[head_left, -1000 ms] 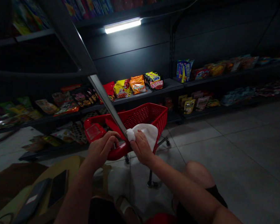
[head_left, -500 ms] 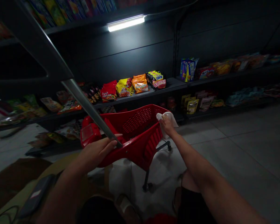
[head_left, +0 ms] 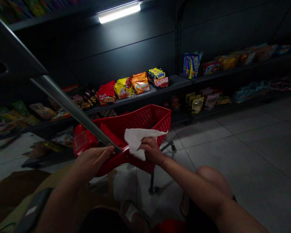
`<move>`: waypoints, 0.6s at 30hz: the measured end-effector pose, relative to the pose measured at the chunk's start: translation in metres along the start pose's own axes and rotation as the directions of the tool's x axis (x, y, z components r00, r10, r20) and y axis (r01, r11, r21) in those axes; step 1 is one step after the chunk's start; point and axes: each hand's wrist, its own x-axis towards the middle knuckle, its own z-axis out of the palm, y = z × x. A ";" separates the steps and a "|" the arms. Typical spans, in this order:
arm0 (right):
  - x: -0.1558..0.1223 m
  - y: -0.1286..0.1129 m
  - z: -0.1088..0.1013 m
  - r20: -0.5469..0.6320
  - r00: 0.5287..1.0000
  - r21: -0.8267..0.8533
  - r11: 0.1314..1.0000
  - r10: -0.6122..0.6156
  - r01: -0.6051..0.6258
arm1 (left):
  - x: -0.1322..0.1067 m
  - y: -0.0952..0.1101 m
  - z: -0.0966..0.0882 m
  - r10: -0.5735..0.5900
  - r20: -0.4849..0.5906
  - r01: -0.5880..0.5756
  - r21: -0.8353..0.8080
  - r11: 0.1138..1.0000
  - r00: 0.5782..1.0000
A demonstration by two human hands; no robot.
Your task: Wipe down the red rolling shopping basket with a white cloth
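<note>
A small red shopping cart (head_left: 145, 119) stands on the tiled floor in front of me. My left hand (head_left: 92, 160) is closed around the base of the cart's long metal handle pole (head_left: 70, 106), which rises to the upper left. My right hand (head_left: 151, 150) grips a crumpled white cloth (head_left: 137, 139) and presses it against the near rim of the red basket. My bare knee (head_left: 210, 176) shows at the lower right.
Dark shelves with snack and noodle packets (head_left: 133, 85) run along the wall behind the cart under a strip light (head_left: 118, 13). A tan bag with a dark phone-like thing (head_left: 34, 208) lies at the lower left. Grey floor tiles (head_left: 244, 142) stretch to the right.
My right hand has drawn the white cloth back from the basket's far right rim to its near rim. The left hand stays on the pole, and the view has shifted a little.
</note>
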 end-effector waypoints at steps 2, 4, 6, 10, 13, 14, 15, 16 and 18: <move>0.007 0.040 -0.026 -0.125 0.992 -0.218 0.976 -0.007 -0.021 | -0.001 -0.002 0.000 0.012 0.000 -0.012 -0.022 1.000 1.000; 0.014 0.078 -0.052 -0.235 0.971 -0.320 0.939 0.046 -0.122 | -0.002 -0.004 0.000 0.013 -0.007 -0.013 -0.031 0.999 1.000; 0.022 0.109 -0.076 -0.320 0.937 -0.349 0.903 0.139 -0.253 | -0.003 -0.005 0.000 0.016 -0.013 -0.017 -0.034 0.999 1.000; 0.042 0.138 -0.107 -0.352 0.868 -0.321 0.826 0.349 -0.463 | -0.001 -0.003 0.000 0.015 -0.012 -0.015 -0.040 0.999 1.000; 0.049 0.125 -0.105 -0.318 0.876 -0.385 0.795 0.362 -0.468 | 0.001 -0.001 0.000 0.008 -0.022 -0.009 -0.051 0.999 1.000; 0.049 0.114 -0.098 -0.295 0.895 -0.407 0.803 0.335 -0.434 | 0.002 -0.001 0.001 0.010 -0.023 -0.011 -0.052 0.999 1.000; 0.048 0.100 -0.089 -0.261 0.918 -0.415 0.824 0.299 -0.386 | 0.003 0.000 0.001 0.014 -0.023 -0.015 -0.049 0.999 1.000; 0.046 0.084 -0.078 -0.219 0.941 -0.405 0.853 0.260 -0.329 | 0.004 0.000 0.001 0.018 -0.024 -0.019 -0.042 0.999 1.000; 0.041 0.046 -0.056 -0.134 0.975 -0.319 0.923 0.178 -0.213 | 0.005 0.000 0.000 0.014 -0.031 -0.014 -0.016 1.000 0.999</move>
